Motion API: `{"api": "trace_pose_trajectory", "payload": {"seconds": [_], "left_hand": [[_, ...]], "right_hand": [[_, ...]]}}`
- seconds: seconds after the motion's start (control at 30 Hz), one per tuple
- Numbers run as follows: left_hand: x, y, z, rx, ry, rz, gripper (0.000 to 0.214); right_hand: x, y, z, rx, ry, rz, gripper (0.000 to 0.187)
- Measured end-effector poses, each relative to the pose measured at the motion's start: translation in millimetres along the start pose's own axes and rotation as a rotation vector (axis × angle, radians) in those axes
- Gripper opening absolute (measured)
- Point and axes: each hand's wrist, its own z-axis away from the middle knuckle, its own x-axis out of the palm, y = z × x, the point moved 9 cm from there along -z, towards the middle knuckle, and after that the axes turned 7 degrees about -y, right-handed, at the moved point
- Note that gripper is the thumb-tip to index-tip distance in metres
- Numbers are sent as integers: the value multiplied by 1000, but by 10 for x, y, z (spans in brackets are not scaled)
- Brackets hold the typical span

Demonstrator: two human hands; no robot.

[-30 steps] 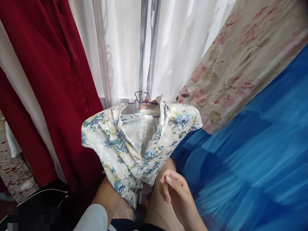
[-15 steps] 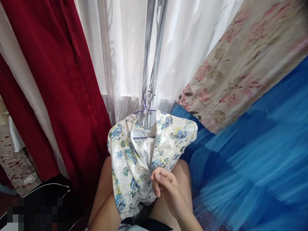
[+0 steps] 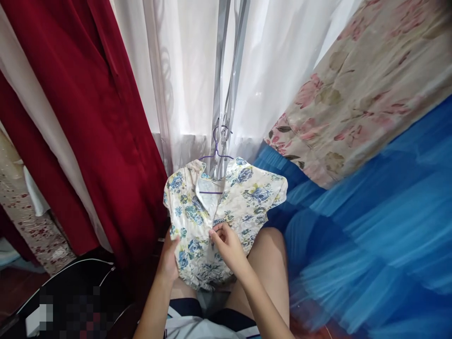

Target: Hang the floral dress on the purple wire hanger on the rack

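Observation:
A white blouse (image 3: 192, 245) with blue flowers and a gathered hem hangs in front of me on a purple wire hanger (image 3: 216, 149). Its V-shaped neckline lies open, showing the pale inside and the hanger's lower bar. My right hand (image 3: 229, 247) pinches the front edge at the bottom of the neckline, thumb and fingertips closed. At the blouse's left side edge, my left hand (image 3: 171, 261) holds the cloth. Its thumb shows at the edge, while the other fingers are hidden behind the fabric.
Grey straps (image 3: 221, 66) hang before a white curtain (image 3: 190, 61). Red cloth (image 3: 102, 122) hangs at left, above a black item with white piping (image 3: 70, 282). Floral fabric (image 3: 356, 108) and blue tulle (image 3: 370, 226) fill the right side.
My left hand has come out from behind the blouse to its left edge. My right hand has moved up and left and closed on the front edge. The blouse hangs flatter.

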Motion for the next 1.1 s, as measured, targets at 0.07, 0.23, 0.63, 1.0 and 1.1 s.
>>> {"api": "trace_pose_trajectory", "payload": {"seconds": [0.07,0.23,0.63,1.0,1.1], "left_hand": [[24,-17,23,-30,-28,-41,74],[119,-81,76,-71,-52,-85,70],[10,237,205,631,301,-852,46],[699,-326,166,564,-152,-1148,14],[751,-406,185,545,-229,-1245,17]], "right_hand": [[39,39,-10,20,3,102,18],[34,-12,22,-21,14,198,11],[93,152,235,48,-106,-206,27],[-60,-59,188,38,1,-351,30],[-325,-376,-75,-40,113,-386,29]]}}
